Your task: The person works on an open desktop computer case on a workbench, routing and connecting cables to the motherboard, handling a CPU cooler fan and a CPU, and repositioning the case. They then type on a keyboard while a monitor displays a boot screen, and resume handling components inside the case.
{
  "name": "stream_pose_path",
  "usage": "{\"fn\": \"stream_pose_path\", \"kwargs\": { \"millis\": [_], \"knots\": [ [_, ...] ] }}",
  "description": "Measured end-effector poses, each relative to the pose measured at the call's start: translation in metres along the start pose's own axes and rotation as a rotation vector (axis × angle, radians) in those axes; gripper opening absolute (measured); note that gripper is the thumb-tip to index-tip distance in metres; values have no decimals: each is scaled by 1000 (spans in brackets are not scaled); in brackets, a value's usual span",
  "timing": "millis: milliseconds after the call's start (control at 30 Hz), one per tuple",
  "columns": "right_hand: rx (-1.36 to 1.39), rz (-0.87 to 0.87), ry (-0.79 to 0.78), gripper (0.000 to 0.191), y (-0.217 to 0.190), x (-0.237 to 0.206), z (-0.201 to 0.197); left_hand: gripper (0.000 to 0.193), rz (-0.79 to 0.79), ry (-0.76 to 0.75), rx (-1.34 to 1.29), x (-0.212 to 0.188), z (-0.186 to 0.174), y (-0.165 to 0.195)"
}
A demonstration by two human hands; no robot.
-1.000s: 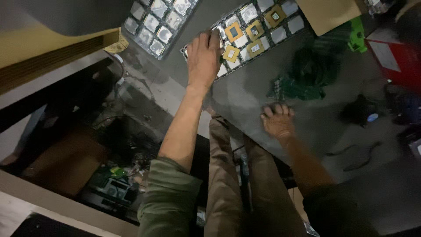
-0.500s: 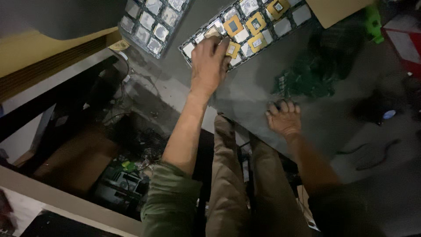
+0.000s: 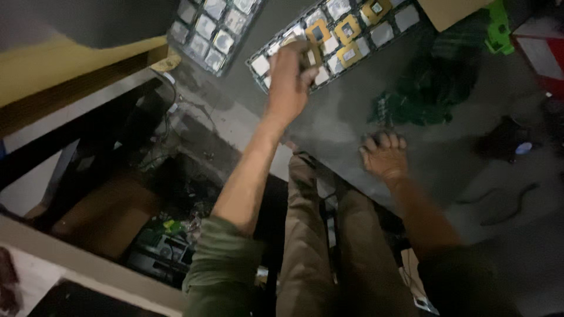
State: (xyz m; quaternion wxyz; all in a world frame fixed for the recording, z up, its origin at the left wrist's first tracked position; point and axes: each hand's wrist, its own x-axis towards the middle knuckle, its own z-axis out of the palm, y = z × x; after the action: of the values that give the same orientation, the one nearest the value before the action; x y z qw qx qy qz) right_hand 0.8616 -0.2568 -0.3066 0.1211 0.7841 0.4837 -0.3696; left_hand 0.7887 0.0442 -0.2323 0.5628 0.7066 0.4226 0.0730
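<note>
My left hand [image 3: 286, 79] reaches out over a black tray [image 3: 258, 63] of square processor chips, some silver and some gold-framed. Its fingers are curled around a gold-brown chip [image 3: 309, 54] at the tray's near edge. A second tray [image 3: 212, 28] of silver chips lies to the left of it. Nearer to me, my right hand [image 3: 385, 155] rests palm down on the grey table [image 3: 329, 126] with the fingers slightly bent and nothing in it. My legs in tan trousers show below the table edge.
A heap of green circuit boards [image 3: 420, 97] lies just beyond my right hand. A green plastic part [image 3: 498, 26], a red box [image 3: 543, 53], a cardboard piece [image 3: 449, 9], a black round object [image 3: 505, 141] and a dark cable [image 3: 505, 202] sit further right. Boxes and old electronics [image 3: 155, 240] fill the floor.
My left hand went from lying flat on the tray to curling its fingers around a chip at the tray's edge. My right hand stayed on the table.
</note>
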Motion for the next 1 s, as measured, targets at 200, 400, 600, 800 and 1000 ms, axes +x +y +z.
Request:
{"fn": "stream_pose_path", "kwargs": {
  "millis": [200, 400, 600, 800, 1000],
  "knots": [
    [23, -42, 150, 56, -35, -20, -48, 64, -244, -397, -1921, -84, -40, 48],
    [519, 56, -60, 57, -58, -57, -137, 69, -26, -514, -1840, -152, -84, 125],
    [870, 123, -91, 55, -79, -114, -220, 67, 194, -460, -1799, -228, -133, 187],
    [821, -183, 36, 57, -77, -128, -242, 66, 275, -253, -1836, -288, -150, 216],
    [632, -164, -69, 52, -68, -160, -235, 60, 208, -38, -1568, -358, -108, 203]
  ]
}}
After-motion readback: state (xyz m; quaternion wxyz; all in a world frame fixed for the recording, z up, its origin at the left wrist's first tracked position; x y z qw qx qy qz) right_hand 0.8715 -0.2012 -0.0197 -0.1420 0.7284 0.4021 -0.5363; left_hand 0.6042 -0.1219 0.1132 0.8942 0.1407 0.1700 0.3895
